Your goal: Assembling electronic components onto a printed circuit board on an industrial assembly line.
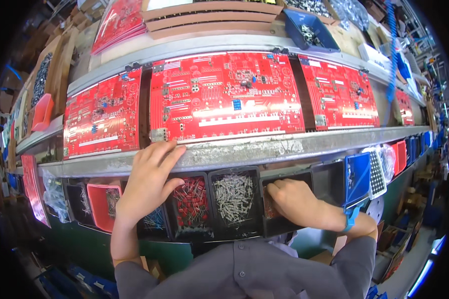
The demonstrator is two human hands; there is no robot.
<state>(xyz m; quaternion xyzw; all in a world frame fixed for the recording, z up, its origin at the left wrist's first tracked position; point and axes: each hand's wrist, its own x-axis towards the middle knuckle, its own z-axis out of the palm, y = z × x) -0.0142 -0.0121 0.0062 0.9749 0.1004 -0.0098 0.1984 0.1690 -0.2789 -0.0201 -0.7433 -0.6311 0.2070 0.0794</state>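
Note:
My left hand [152, 174] lies over the metal rail [224, 149], its fingers stretched and apart, with nothing held. The fingertips reach the lower left corner of the middle red circuit board [184, 107]. My right hand [293, 198] dips into a black bin [284, 229] of small reddish-brown parts, its fingers curled together. Their tips are hidden, so what they pinch cannot be made out. Between my hands stand a black bin of red components with wire leads [190, 202] and another of pale grey leaded components [233, 199].
More red circuit boards flank the middle one, left [105, 117] and right [339, 94]. A red bin [102, 219] and blue leaded parts [153, 219] sit left. A blue panel [357, 177] stands right. Behind the boards are a blue bin [309, 35] and a cardboard tray [209, 22]; a blue coiled hose [393, 55] hangs right.

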